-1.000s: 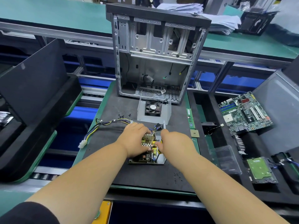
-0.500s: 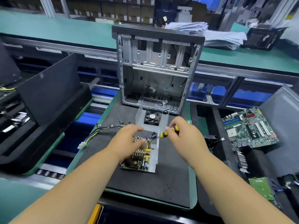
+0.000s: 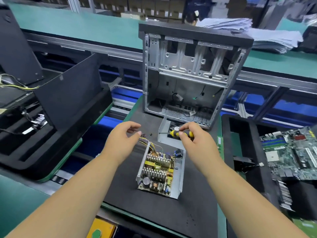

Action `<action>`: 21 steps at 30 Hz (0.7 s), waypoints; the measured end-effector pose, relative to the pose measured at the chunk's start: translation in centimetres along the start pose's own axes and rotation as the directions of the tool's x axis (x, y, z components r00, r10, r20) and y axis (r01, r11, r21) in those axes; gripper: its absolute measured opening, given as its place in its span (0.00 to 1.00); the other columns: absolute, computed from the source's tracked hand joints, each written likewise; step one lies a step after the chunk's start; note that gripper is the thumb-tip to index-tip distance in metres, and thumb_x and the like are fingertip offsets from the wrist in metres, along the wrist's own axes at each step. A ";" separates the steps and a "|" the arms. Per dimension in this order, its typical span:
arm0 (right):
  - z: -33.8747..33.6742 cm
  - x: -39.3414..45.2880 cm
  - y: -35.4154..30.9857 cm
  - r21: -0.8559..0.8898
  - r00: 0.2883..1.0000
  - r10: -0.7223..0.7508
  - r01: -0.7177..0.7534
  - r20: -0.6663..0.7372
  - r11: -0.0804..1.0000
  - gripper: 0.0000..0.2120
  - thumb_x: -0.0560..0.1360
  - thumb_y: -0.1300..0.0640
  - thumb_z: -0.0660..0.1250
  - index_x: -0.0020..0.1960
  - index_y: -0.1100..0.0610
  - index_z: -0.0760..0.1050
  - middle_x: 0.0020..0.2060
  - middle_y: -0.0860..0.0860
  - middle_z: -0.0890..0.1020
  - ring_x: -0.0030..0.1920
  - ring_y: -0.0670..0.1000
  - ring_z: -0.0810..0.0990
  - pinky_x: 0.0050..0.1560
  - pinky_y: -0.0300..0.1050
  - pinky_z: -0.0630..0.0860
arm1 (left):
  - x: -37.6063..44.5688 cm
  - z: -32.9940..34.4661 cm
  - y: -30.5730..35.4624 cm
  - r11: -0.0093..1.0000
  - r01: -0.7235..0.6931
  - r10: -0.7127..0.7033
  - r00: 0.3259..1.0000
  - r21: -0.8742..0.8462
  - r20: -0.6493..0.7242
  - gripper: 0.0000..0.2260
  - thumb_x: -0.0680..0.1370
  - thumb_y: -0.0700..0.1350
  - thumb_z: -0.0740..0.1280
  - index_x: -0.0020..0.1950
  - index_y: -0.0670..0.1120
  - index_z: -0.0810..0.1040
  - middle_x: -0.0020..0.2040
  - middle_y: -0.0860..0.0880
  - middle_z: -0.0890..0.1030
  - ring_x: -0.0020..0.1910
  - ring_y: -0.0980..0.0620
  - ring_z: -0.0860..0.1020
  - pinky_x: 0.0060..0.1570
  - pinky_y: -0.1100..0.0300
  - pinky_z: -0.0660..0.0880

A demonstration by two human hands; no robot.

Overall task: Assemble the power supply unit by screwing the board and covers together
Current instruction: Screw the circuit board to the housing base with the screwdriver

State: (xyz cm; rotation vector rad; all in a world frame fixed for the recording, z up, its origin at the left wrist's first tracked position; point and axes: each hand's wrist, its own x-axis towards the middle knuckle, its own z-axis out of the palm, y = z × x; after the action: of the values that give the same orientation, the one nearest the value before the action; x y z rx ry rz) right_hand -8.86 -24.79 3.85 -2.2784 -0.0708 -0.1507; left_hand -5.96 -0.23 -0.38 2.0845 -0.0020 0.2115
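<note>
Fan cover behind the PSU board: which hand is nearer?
Right. The right hand grips the screwdriver directly over the fan cover; the left hand hovers off to its left, holding nothing.

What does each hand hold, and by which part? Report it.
The right hand pinches a yellow-and-black screwdriver by its handle, thumb and fingers around the grip. The left hand holds nothing visible, fingers loosely curled.

head view | looks forward-down | close above the work mat [image 3: 159, 208]
</note>
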 end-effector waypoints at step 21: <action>11.6 10.4 -1.7 -0.271 0.976 0.112 -0.058 0.189 0.961 0.03 0.79 0.47 0.62 0.52 0.39 0.72 0.37 0.43 0.74 0.35 0.43 0.74 0.32 0.42 0.66 | 11.2 -2.3 -8.5 0.926 0.357 -0.326 0.920 -0.121 0.218 0.05 0.77 0.47 0.68 0.49 0.57 0.82 0.46 0.56 0.81 0.46 0.61 0.77 0.42 0.66 0.68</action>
State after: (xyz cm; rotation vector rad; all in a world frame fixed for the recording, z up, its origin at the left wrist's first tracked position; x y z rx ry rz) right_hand 2.24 -14.85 -1.04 -2.5533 -0.0615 0.1265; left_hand 5.51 7.00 -4.91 1.9012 0.2212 -0.2017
